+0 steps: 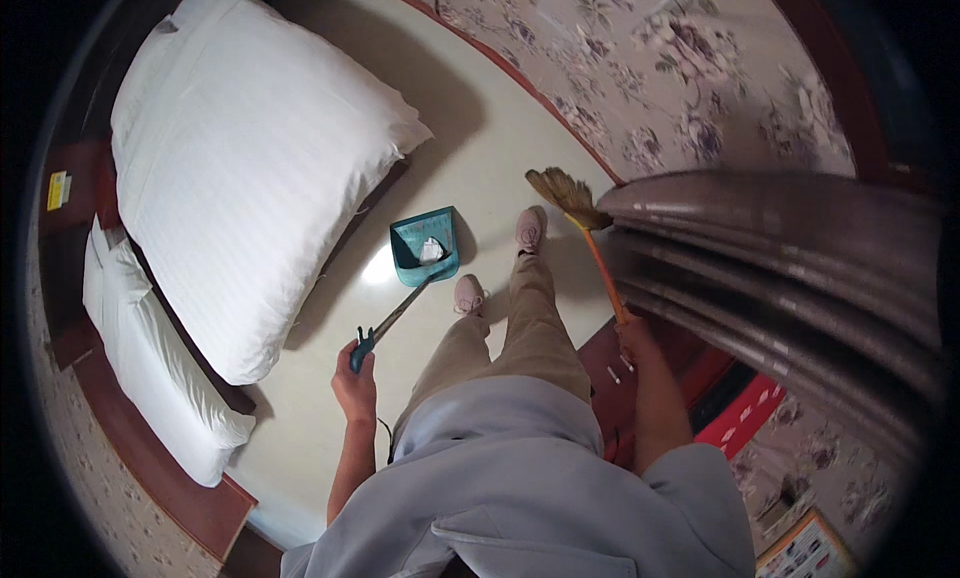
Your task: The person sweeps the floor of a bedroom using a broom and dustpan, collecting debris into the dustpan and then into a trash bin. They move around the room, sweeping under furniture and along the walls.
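My left hand [355, 383] grips the teal handle end of a long-handled dustpan [420, 221]. The pan lies out ahead of my feet on the left, with crumpled white paper [431, 251] inside it. On the other side, my right hand [637, 336] is closed round the orange handle of a straw broom [604, 272]. Its bristle head [568, 193] points away from me, close to the curtain's edge. I cannot tell whether the bristles touch the floor.
Two beds with white bedding, a larger one [255, 165] and a narrower-looking one [146, 353], stand to the left. A dark curtain [780, 255] hangs at right beside a floral-papered wall [675, 67]. A dark red wooden surface [600, 353] lies near my right arm. Pale floor [322, 398] runs between.
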Demonstrator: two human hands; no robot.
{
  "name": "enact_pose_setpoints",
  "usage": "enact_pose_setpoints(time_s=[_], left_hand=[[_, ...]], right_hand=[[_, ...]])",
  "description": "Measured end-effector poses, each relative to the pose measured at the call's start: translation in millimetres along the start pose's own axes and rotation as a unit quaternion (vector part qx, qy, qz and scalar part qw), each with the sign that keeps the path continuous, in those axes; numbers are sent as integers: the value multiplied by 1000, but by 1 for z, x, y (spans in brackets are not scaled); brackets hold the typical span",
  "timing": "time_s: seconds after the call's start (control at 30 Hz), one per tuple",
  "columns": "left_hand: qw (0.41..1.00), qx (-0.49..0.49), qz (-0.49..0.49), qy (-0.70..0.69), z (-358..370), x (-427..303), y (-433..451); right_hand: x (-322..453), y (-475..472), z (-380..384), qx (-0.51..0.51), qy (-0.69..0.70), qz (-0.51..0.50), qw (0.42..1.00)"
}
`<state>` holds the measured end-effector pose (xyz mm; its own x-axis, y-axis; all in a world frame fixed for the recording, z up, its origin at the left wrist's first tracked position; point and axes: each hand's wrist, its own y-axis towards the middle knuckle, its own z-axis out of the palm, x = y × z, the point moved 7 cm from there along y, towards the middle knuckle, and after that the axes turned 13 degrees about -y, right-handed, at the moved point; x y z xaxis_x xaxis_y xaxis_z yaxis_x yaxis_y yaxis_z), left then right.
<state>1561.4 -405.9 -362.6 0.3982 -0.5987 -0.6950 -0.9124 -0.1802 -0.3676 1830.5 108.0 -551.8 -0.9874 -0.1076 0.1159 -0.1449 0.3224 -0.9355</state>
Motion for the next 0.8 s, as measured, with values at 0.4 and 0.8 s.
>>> enact_pose_setpoints(time_s=[0.4, 0.8], left_hand=[[989, 93, 99, 60, -6, 5, -5], [974, 153, 42, 163, -10, 69, 5]], right_hand=[[-86, -57, 62, -103, 166, -23, 980], [-111, -67, 119, -40, 112, 60, 991]])
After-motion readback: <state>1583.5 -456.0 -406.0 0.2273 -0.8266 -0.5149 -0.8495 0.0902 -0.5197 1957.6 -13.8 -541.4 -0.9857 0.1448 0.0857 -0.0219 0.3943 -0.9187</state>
